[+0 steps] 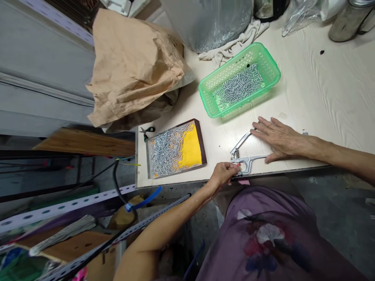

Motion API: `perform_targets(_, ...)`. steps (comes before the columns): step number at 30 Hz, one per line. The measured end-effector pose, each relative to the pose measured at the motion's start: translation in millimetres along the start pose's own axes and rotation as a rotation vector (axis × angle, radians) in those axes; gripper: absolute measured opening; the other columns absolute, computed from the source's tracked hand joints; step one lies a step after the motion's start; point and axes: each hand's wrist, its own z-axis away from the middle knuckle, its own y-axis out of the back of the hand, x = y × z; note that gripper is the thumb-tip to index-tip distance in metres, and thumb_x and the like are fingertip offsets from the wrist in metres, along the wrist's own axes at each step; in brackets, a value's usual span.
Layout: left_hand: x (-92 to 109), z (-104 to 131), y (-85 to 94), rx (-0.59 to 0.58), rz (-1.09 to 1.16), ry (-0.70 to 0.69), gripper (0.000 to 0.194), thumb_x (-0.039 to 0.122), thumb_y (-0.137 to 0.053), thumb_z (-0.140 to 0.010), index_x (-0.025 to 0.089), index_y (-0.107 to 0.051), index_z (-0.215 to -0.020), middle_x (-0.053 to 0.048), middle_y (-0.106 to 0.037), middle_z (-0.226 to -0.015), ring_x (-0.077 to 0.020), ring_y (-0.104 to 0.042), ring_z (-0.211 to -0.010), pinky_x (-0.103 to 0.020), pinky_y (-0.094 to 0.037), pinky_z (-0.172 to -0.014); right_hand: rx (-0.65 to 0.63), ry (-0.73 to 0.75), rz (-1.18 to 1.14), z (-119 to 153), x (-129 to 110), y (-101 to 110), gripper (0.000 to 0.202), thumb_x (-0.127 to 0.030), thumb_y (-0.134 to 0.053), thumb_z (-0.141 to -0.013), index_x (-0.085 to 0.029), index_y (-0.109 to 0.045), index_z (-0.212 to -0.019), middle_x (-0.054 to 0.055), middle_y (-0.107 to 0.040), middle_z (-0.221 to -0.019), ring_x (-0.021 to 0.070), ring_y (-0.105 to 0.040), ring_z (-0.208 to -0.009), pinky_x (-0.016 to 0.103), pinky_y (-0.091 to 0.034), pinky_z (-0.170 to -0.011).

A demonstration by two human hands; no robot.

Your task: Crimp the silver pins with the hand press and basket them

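Observation:
A metal hand press like pliers [247, 162], with a coil spring between its spread handles, lies at the table's front edge. My left hand [225, 173] is closed in a pinch at its jaw end. A small red bit shows by those fingertips, but what they hold is hidden. My right hand [278, 140] lies over the handle ends with its fingers spread, fingertips at the upper handle and thumb by the lower one. Left of the press is a shallow tray [202, 142] with a yellow bottom, holding many small shiny metal pieces [166, 148].
A green basket [212, 111] with similar metal pieces [241, 86] stands behind the press. Small scissors [147, 132] lie by the tray's far corner. Crumpled brown paper [131, 66], a clear bag [216, 23], a cloth [243, 41] and a jar [347, 23] sit farther back.

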Motion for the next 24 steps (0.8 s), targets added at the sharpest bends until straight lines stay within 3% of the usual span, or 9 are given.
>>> perform_targets(7, -2, 2, -2.0, 0.01, 0.014, -0.008, 0.02, 0.027, -0.075, -0.075, 0.011, -0.064, -0.07, 0.01, -0.044, -0.043, -0.0012, -0.031, -0.03, -0.015, -0.031, -0.031, -0.05, -0.005, 0.027, -11, -2, 6, 0.091, -0.062, -0.078, -0.064, -0.013, -0.047, -0.135, 0.018, -0.06, -0.122, 0.0366, -0.053, -0.115, 0.054, -0.04, -0.098)
perform_targets(14, -13, 0, 1.0, 0.027, -0.083, -0.042, 0.03, 0.04, -0.073, -0.077, 0.012, -0.064, -0.073, 0.008, -0.049, -0.051, -0.0027, -0.033, -0.033, -0.018, -0.033, -0.036, -0.167, -0.02, 0.101, -11, -18, 21, 0.05, -0.044, -0.077, -0.074, -0.013, -0.059, -0.109, 0.015, -0.062, -0.105, 0.0294, -0.054, -0.094, 0.04, -0.044, -0.082)
perform_targets(16, -17, 4, 1.6, 0.123, -0.249, -0.188, 0.031, 0.042, -0.068, -0.082, 0.013, -0.064, -0.072, 0.005, -0.052, -0.055, -0.0064, -0.043, -0.041, -0.02, -0.039, -0.043, -0.183, -0.039, 0.087, -9, -22, 23, 0.038, -0.039, -0.072, -0.08, -0.013, -0.06, -0.105, 0.015, -0.061, -0.103, 0.028, -0.053, -0.093, 0.038, -0.042, -0.08)
perform_targets(20, -17, 9, -5.8, 0.425, -0.647, -0.771, 0.024, 0.039, -0.059, -0.091, 0.017, -0.067, -0.087, -0.005, -0.065, -0.084, -0.0165, -0.061, -0.077, -0.027, -0.051, -0.068, -0.197, -0.083, 0.07, -8, -29, 22, 0.031, -0.033, -0.068, -0.083, -0.012, -0.06, -0.104, 0.015, -0.06, -0.103, 0.0273, -0.051, -0.093, 0.037, -0.04, -0.08)
perform_targets(22, -10, 3, -13.0, 0.454, -0.808, -0.985, 0.025, 0.04, -0.061, -0.091, 0.018, -0.065, -0.104, -0.01, -0.066, -0.104, -0.0217, -0.061, -0.095, -0.033, -0.053, -0.08, -0.206, -0.101, 0.082, -9, -33, 19, 0.033, -0.032, -0.07, -0.082, -0.011, -0.06, -0.105, 0.016, -0.06, -0.104, 0.028, -0.051, -0.094, 0.038, -0.04, -0.08)
perform_targets(24, 2, -8, -19.0, 0.417, -0.942, -1.103, 0.04, 0.038, -0.065, -0.088, 0.016, -0.057, -0.12, -0.015, -0.06, -0.124, -0.0268, -0.056, -0.111, -0.04, -0.051, -0.093, -0.215, -0.119, 0.084, -11, -37, 16, 0.039, -0.032, -0.073, -0.08, -0.009, -0.06, -0.108, 0.016, -0.06, -0.105, 0.0286, -0.051, -0.095, 0.038, -0.041, -0.079)
